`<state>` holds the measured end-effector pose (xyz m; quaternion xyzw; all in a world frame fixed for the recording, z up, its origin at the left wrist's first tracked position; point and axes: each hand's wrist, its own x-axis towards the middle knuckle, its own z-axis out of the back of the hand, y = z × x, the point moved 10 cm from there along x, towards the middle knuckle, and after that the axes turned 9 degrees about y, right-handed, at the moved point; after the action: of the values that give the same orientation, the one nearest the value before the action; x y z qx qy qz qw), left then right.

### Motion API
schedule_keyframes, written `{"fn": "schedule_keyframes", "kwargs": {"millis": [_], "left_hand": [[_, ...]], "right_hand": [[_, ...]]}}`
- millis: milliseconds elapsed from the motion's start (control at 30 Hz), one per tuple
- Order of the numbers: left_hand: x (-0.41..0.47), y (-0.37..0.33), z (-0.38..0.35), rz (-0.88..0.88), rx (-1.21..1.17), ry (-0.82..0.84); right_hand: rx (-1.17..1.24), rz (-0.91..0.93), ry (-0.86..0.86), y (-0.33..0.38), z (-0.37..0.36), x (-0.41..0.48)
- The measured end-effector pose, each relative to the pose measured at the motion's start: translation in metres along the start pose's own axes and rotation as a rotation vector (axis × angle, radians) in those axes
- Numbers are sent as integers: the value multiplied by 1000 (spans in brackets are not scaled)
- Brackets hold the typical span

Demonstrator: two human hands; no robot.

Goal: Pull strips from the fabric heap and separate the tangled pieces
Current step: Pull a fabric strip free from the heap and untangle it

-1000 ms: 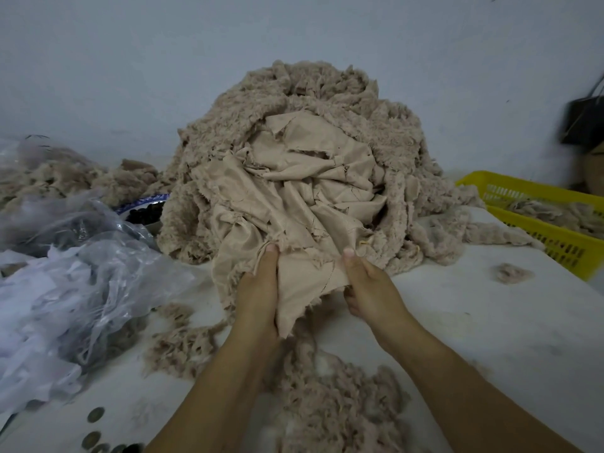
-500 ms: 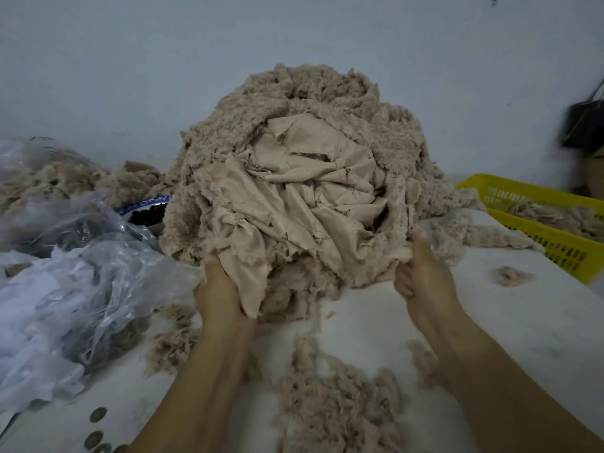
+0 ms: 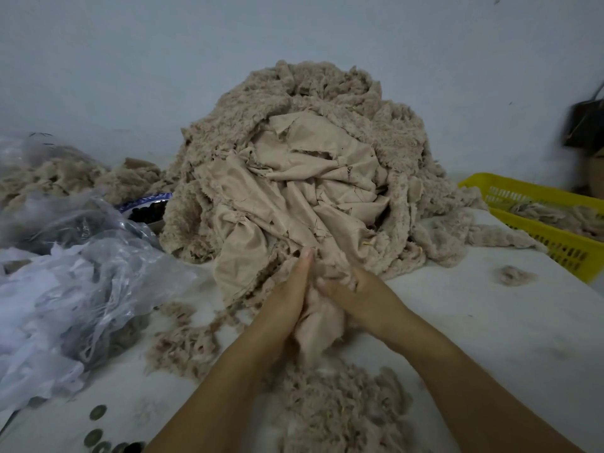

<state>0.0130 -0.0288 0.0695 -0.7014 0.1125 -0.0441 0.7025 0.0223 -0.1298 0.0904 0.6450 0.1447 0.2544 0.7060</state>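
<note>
Half a second ago the hands were spread wide along the heap's near edge. Now they have closed together at its near foot. The left hand (image 3: 287,299) and right hand (image 3: 356,295) sit side by side, both gripping one bunched strip (image 3: 313,325) that hangs between them, its top still running into the fabric heap (image 3: 294,178) on the worktop (image 3: 474,322). My judgement is that a piece has been singled out but not yet freed. Loose scraps (image 3: 327,413) lie nearer.

A white table (image 3: 457,322) bears the fabric heap (image 3: 310,178), plastic bags (image 3: 81,282), loose fluff (image 3: 343,410) and round discs (image 3: 98,411).
</note>
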Motion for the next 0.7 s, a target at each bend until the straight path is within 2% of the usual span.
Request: {"fn": "schedule_keyframes", "kwargs": {"millis": [67, 100, 200, 233, 267, 333, 433, 500, 600, 633, 700], "left_hand": [[-1, 3, 1, 20, 27, 12], [-1, -1, 4, -14, 60, -17], [-2, -17, 29, -166, 41, -245], [-3, -17, 38, -184, 21, -326], [-5, -17, 48, -193, 36, -405], [-12, -16, 65, -211, 168, -571], [-32, -30, 91, -345, 305, -808], [-38, -22, 113, -255, 301, -921], [-27, 6, 128, -20, 256, -859], [-22, 6, 123, -18, 251, -796], [-23, -10, 104, -129, 293, -739]], "right_hand": [[-2, -13, -192, -1, 28, -2], [147, 19, -291, -1, 46, -5], [991, 281, -531, -4, 96, -22], [1167, 307, -592, -13, 103, -28], [1243, 263, -624, -24, 102, -30], [1155, 105, -600, -40, 86, -24], [845, -36, -501, -43, 63, -11], [699, -80, -455, -40, 53, -7], [549, -124, -349, -38, 36, -4], [511, -121, -313, -36, 30, -3], [446, -117, -257, -31, 21, 0]]}}
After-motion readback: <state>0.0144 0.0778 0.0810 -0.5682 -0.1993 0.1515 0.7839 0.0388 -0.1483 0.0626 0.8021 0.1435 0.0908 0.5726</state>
